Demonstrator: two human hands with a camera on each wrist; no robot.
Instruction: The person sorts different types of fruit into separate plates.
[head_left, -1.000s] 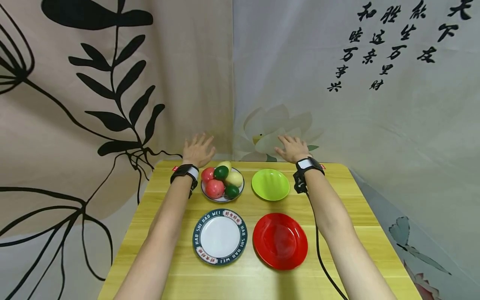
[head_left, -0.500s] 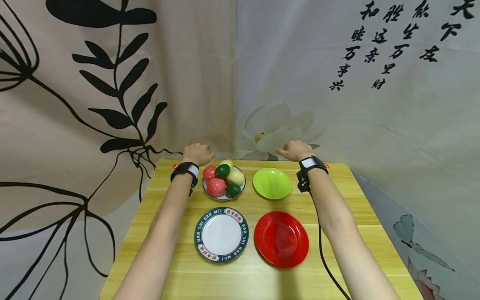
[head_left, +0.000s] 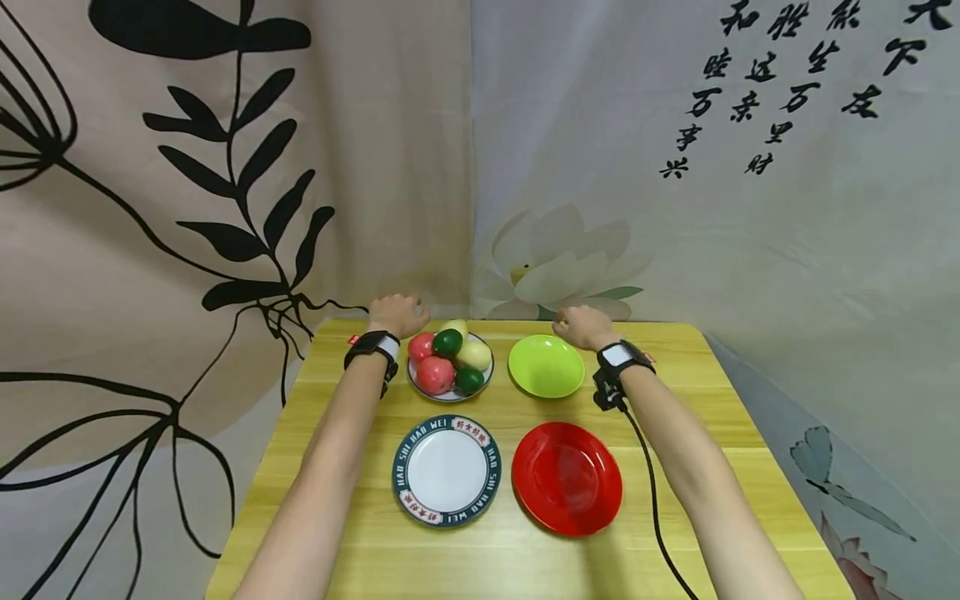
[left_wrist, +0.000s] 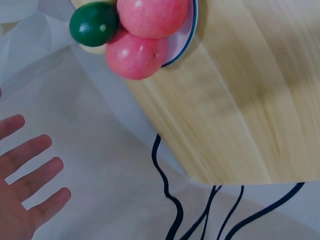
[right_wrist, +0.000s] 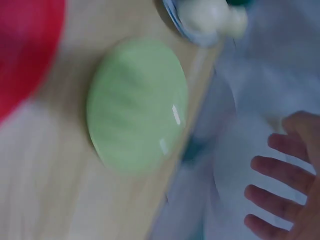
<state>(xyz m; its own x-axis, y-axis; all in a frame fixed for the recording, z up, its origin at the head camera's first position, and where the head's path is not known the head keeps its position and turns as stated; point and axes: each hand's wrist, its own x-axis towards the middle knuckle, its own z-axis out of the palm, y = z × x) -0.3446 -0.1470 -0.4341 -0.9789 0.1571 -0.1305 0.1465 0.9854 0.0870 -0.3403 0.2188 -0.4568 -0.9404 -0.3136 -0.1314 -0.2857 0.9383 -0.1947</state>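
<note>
Beyond the table's far edge, my left hand hangs near the fruit plate, holding nothing. In the left wrist view its fingers are spread and lightly bent. That plate, white with a blue edge, bears pink round fruits, green oval fruits and pale yellow ones. My right hand hovers just beyond the lime-green plate, also holding nothing. Relaxed, separated fingers show in the right wrist view, which is blurred.
Nearer on the wooden table lie a white plate with a dark lettered rim and a red plate. A black cable runs from the right wrist camera along the forearm. Printed cloth hangs behind the table.
Both hands were stretched forward with fingers spread; the fingers have since dropped downward. My right hand has come slightly nearer the lime-green plate. The plates and fruit stay in place.
</note>
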